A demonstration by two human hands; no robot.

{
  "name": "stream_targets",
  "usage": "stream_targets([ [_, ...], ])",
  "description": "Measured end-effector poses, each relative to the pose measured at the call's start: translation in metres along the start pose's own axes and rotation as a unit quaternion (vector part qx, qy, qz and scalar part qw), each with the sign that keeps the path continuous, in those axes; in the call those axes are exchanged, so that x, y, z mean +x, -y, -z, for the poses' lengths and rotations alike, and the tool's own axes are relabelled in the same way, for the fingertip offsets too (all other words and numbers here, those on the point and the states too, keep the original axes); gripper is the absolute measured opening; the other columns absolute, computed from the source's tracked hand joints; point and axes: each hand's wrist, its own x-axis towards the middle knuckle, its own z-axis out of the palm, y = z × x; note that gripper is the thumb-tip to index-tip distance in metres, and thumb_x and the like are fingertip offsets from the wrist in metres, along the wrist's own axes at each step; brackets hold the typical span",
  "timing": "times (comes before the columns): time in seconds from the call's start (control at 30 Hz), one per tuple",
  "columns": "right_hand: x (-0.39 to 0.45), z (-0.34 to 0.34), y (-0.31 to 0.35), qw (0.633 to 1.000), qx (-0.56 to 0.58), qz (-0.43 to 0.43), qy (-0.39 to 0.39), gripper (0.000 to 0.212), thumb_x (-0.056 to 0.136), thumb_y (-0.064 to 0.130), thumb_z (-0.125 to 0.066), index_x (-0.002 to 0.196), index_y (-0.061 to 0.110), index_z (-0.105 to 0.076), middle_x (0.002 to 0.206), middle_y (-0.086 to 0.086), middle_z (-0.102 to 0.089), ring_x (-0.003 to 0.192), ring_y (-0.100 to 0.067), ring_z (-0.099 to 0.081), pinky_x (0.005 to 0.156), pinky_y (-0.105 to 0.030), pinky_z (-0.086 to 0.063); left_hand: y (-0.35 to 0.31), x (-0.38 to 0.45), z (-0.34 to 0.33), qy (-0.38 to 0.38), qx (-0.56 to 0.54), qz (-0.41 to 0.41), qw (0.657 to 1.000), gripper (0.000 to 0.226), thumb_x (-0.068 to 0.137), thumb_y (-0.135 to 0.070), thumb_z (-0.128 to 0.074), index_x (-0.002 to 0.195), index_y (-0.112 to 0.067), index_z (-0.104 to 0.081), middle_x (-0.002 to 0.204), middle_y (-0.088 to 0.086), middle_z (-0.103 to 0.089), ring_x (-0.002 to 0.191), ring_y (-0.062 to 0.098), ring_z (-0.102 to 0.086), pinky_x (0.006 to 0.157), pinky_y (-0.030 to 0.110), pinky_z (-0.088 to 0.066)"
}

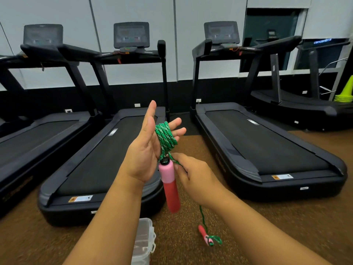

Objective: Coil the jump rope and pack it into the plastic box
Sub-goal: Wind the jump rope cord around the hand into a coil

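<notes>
A green jump rope point(165, 139) is wound in several turns around the fingers of my left hand point(148, 148), which is held up with the palm facing right. One pink and red handle point(169, 185) hangs down from the coil below that palm. My right hand point(193, 175) pinches the green strand just beside the handle's black cap. From there the rope drops to the floor, where the second pink and red handle point(205, 236) lies with a small loop of rope. A clear plastic box point(143, 243) stands on the floor below my left forearm.
Black treadmills point(267, 146) stand side by side ahead on a brown rubber floor point(286, 226). Stacked yellow-green cones point(346, 92) sit at the far right. A white and black wall runs behind the machines.
</notes>
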Motion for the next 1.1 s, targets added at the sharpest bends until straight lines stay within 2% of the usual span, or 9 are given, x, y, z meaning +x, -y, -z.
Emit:
stream_targets([
  [0.13, -0.003, 0.006, 0.004, 0.994, -0.091, 0.055, 0.006, 0.028, 0.1, 0.027, -0.044, 0.124, 0.02, -0.055, 0.101, 0.0, -0.061, 0.09, -0.021, -0.057, 0.075, -0.041, -0.049, 0.0, -0.001, 0.003, -0.014, 0.032, -0.001, 0.999, 0.056, 0.096, -0.048, -0.028, 0.151, -0.043, -0.016, 0.138, 0.017, -0.055, 0.121, 0.027, -0.06, 0.102, 0.035, -0.046],
  [0.27, -0.004, 0.016, 0.012, 0.983, -0.15, 0.103, -0.002, 0.021, 0.098, 0.031, -0.048, 0.108, 0.017, -0.06, 0.09, 0.001, -0.057, 0.081, -0.021, -0.056, 0.067, -0.038, -0.048, 0.001, -0.002, 0.001, -0.022, 0.064, 0.008, 0.998, 0.058, 0.094, -0.05, -0.031, 0.15, -0.047, -0.016, 0.142, 0.015, -0.051, 0.122, 0.022, -0.06, 0.103, 0.035, -0.042],
  [0.43, 0.001, 0.028, 0.024, 0.981, -0.153, 0.119, 0.004, 0.015, 0.095, 0.033, -0.053, 0.099, 0.02, -0.06, 0.086, 0.005, -0.058, 0.075, -0.015, -0.054, 0.063, -0.033, -0.047, 0.004, -0.001, 0.002, -0.026, 0.115, 0.039, 0.992, 0.062, 0.088, -0.058, -0.037, 0.145, -0.058, -0.014, 0.151, 0.007, -0.041, 0.127, 0.014, -0.055, 0.11, 0.04, -0.037],
  [0.53, 0.008, 0.039, 0.032, 0.983, -0.142, 0.118, 0.006, 0.016, 0.094, 0.033, -0.055, 0.096, 0.019, -0.063, 0.084, 0.007, -0.054, 0.076, -0.013, -0.052, 0.066, -0.034, -0.048, 0.005, -0.002, -0.002, -0.01, 0.13, 0.073, 0.989, 0.06, 0.091, -0.063, -0.038, 0.145, -0.059, -0.012, 0.154, 0.006, -0.036, 0.13, 0.013, -0.05, 0.092, 0.028, -0.051],
  [0.6, 0.015, 0.044, 0.036, 0.983, -0.141, 0.119, 0.007, 0.016, 0.093, 0.031, -0.056, 0.097, 0.018, -0.065, 0.087, 0.009, -0.052, 0.079, -0.012, -0.051, 0.069, -0.034, -0.048, 0.003, -0.003, -0.005, -0.005, 0.14, 0.091, 0.986, 0.063, 0.089, -0.06, -0.035, 0.146, -0.058, -0.01, 0.156, 0.006, -0.032, 0.127, 0.007, -0.049, 0.086, 0.023, -0.051],
  [0.77, 0.034, 0.056, 0.04, 0.981, -0.15, 0.123, 0.009, 0.013, 0.095, 0.025, -0.056, 0.097, 0.013, -0.06, 0.08, 0.014, -0.035, 0.069, -0.006, -0.039, 0.063, -0.023, -0.035, -0.003, 0.001, -0.01, -0.011, 0.195, 0.073, 0.978, 0.065, 0.089, -0.061, -0.032, 0.148, -0.054, -0.005, 0.159, -0.003, -0.023, 0.133, 0.001, -0.032, 0.1, 0.023, -0.031],
  [0.93, 0.054, 0.06, 0.04, 0.982, -0.149, 0.117, 0.019, 0.011, 0.097, 0.019, -0.053, 0.094, 0.009, -0.058, 0.085, 0.002, -0.041, 0.074, -0.02, -0.048, 0.07, -0.043, -0.048, -0.006, 0.006, -0.006, 0.0, 0.237, 0.066, 0.969, 0.064, 0.085, -0.072, -0.036, 0.142, -0.063, -0.009, 0.161, -0.006, -0.021, 0.144, 0.014, -0.029, 0.118, 0.043, -0.024],
  [1.03, 0.057, 0.064, 0.043, 0.983, -0.133, 0.123, 0.014, 0.009, 0.095, 0.019, -0.056, 0.092, 0.011, -0.058, 0.084, 0.002, -0.043, 0.075, -0.018, -0.047, 0.069, -0.037, -0.045, -0.008, 0.006, -0.009, -0.006, 0.259, 0.055, 0.964, 0.064, 0.09, -0.068, -0.032, 0.147, -0.056, -0.007, 0.161, -0.01, -0.018, 0.14, 0.004, -0.024, 0.114, 0.03, -0.024],
  [1.1, 0.059, 0.069, 0.045, 0.985, -0.121, 0.123, -0.004, 0.005, 0.092, 0.016, -0.059, 0.094, 0.012, -0.059, 0.086, 0.0, -0.049, 0.077, -0.017, -0.049, 0.07, -0.032, -0.043, -0.007, 0.007, -0.008, -0.002, 0.254, 0.053, 0.966, 0.065, 0.089, -0.071, -0.036, 0.147, -0.056, -0.009, 0.161, -0.011, -0.018, 0.14, 0.004, -0.027, 0.116, 0.034, -0.025],
])
